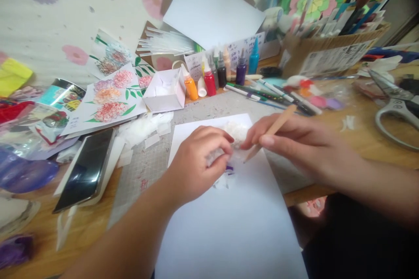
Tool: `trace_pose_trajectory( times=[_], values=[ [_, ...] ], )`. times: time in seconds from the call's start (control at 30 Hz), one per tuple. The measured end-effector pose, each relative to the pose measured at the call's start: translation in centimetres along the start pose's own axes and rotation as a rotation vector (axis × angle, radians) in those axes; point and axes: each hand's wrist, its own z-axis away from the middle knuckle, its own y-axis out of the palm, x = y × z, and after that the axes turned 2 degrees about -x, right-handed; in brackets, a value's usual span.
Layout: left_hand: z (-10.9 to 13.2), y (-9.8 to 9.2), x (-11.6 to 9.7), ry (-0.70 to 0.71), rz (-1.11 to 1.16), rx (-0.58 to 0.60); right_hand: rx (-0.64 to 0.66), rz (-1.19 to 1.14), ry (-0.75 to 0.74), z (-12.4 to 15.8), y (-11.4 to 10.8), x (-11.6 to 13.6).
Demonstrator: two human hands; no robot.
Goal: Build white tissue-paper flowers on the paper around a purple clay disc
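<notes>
My right hand (288, 144) grips a wooden pencil (280, 120), its pointed end tilted down toward the white paper (229, 226). Opposite it, my left hand (203, 157) is curled, thumb and fingers drawn together over the same sheet; whatever they pinch, if anything, is too small and blurred to name. Between and behind the hands lies a fluffy white clump (236, 130), partly hidden by the fingers. Below the left fingertips, small white scraps (224, 181) and a purple mark (229, 168) show on the paper.
A grey cutting mat (137, 183) lies under the paper. To the left are a phone (87, 168), white tissue pieces (144, 128) and a flower picture (113, 100). Behind stand paint bottles (209, 78) and a white box (165, 93); scissors (397, 111) and a brush-filled carton (334, 54) sit right.
</notes>
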Motion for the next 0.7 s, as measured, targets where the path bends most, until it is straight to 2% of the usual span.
trace_pose_trajectory(
  times=[0.13, 0.3, 0.47, 0.7],
  values=[
    [0.5, -0.6, -0.3, -0.204, 0.201, -0.016, -0.080, -0.137, -0.104, 0.2, 0.4, 0.5],
    [0.7, -0.6, -0.4, -0.328, 0.366, -0.033, -0.097, -0.136, -0.144, 0.3, 0.9, 1.1],
    [0.5, -0.6, -0.6, -0.334, 0.461, -0.064, -0.105, -0.122, -0.129, 0.1, 1.0, 1.2],
    [0.7, -0.5, -0.6, -0.285, 0.367, -0.062, -0.077, -0.101, -0.153, -0.4, 1.5, 1.5]
  ],
)
